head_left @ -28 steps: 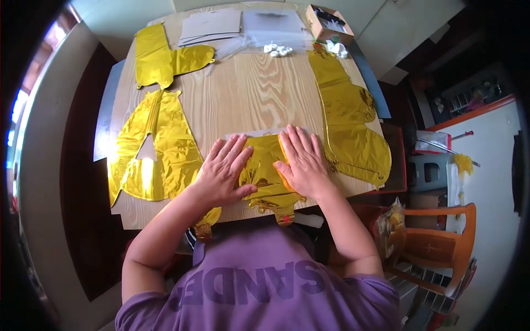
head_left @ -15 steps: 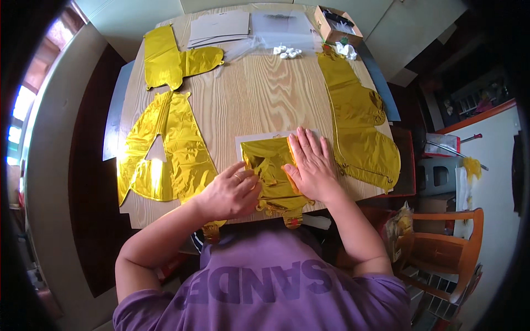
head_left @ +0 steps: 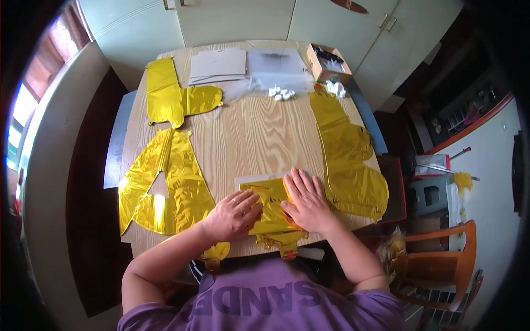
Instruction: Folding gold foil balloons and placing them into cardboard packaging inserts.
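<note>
A folded gold foil balloon (head_left: 266, 216) lies over a grey card (head_left: 255, 179) at the table's near edge. Along its left edge my left hand (head_left: 234, 214) is closed, fingers curled together over the foil. My right hand (head_left: 309, 203) presses flat on the right side, fingers stretched and thumb apart; orange-tinted foil shows beside it. The balloon's lower end hangs toward my lap. Left of my hands is an A-shaped gold foil balloon (head_left: 187, 190), and to the right a larger rounded one (head_left: 353, 179).
Another gold foil balloon (head_left: 164, 94) lies at the far left. Grey cards (head_left: 218, 65), clear plastic sleeves (head_left: 279, 69), small white rolls (head_left: 281, 92) and an open box (head_left: 329, 66) line the back. A wooden chair (head_left: 436, 265) stands to the right.
The view has tilted up, so the table sits lower in it. My left hand has moved from pinching at the foil's left edge to lying over it. My right hand stays flat.
</note>
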Tool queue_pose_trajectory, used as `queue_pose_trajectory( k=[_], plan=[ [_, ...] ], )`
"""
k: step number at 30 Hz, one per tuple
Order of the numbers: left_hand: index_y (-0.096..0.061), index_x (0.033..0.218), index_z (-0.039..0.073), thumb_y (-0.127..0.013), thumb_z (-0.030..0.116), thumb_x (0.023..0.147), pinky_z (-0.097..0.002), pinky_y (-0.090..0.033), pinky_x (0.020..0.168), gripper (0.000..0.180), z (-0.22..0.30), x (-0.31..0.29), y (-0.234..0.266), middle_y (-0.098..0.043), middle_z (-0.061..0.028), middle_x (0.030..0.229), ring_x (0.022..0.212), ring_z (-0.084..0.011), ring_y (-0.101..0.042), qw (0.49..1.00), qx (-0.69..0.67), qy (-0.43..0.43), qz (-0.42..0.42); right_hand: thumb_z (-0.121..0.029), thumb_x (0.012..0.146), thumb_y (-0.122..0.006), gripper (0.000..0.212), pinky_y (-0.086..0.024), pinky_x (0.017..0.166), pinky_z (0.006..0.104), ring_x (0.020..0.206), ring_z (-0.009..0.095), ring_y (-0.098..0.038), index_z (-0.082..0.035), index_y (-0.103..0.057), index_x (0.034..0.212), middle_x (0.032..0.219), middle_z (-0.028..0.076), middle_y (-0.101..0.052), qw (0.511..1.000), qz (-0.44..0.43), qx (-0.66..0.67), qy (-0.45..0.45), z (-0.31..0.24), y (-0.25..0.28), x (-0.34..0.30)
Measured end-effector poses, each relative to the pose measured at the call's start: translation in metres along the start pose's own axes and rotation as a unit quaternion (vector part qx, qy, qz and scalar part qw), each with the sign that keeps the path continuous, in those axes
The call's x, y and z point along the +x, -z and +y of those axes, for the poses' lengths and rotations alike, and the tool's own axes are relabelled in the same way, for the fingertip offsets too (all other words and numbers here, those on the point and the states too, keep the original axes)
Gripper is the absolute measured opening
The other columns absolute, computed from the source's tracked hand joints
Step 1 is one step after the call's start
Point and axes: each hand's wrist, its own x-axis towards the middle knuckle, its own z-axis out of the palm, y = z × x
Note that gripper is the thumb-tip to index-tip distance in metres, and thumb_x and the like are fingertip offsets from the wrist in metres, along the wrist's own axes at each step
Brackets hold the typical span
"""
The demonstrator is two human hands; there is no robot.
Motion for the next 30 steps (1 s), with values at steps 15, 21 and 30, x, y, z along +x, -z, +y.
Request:
queue_pose_trajectory(
  k=[15, 21, 30],
  plan=[
    [-0.066, 0.116, 0.004, -0.073, 0.016, 0.077, -0.0466, -0.052, 0.101, 0.041, -0.01, -0.005, -0.005, -0.065, -0.0154, 0.123, 0.117, -0.0334, -0.065, 1.0, -0.002, 0.009, -0.016, -0.015, 0.084, -0.069, 0.01, -0.054, 0.073, 0.0455, 0.083, 0.037, -0.065, -0.006, -0.068, 0.089, 0.094, 0.014, -0.065, 0.954, 0.299, -0.013, -0.001, 0.126, 0.002, 0.278],
    [-0.067, 0.118, 0.002, -0.069, 0.017, 0.081, -0.0467, -0.052, 0.102, 0.04, -0.014, -0.008, 0.0, -0.066, -0.0177, 0.125, 0.118, -0.0344, -0.065, 0.999, 0.006, -0.021, -0.041, -0.013, 0.088, -0.067, 0.008, -0.053, 0.071, 0.0413, 0.079, 0.029, -0.065, -0.006, -0.069, 0.088, 0.092, 0.011, -0.064, 0.989, 0.132, 0.061, 0.015, 0.057, 0.025, 0.125],
    [-0.068, 0.113, 0.003, -0.065, 0.004, 0.085, -0.0406, -0.059, 0.082, 0.028, -0.022, 0.008, 0.025, -0.073, -0.0171, 0.101, 0.088, -0.035, -0.072, 0.958, -0.197, 0.202, -0.039, -0.005, 0.086, -0.072, 0.005, -0.052, 0.064, 0.0317, 0.072, 0.02, -0.068, -0.002, -0.069, 0.09, 0.081, 0.009, -0.068, 0.945, -0.014, 0.327, 0.015, -0.014, 0.079, -0.076]
  ],
)
